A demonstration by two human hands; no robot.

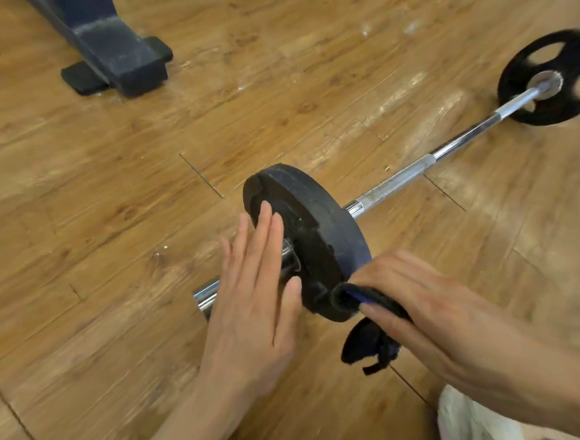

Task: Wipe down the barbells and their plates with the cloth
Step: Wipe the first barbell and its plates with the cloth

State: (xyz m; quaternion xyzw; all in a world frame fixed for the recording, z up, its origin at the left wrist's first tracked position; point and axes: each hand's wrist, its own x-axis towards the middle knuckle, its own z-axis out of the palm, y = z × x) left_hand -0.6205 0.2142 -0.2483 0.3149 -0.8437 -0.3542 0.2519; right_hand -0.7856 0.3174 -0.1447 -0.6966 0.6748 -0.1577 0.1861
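Observation:
A chrome barbell (402,177) lies on the wooden floor, running from the lower middle to the upper right. A black plate (320,228) stands on its near end, and a second black plate (553,79) with cut-outs sits at the far end. My left hand (253,298) is flat, with straight fingers pressed against the near plate's outer face. My right hand (421,300) grips a dark cloth (365,338) with a blue edge and holds it against the near plate's lower rim. Part of the cloth hangs below the hand.
A dark metal foot of a gym machine (115,50) stands on the floor at the upper left. My knees in light trousers (474,420) show at the bottom edge. Wooden floor (94,233) surrounds the barbell.

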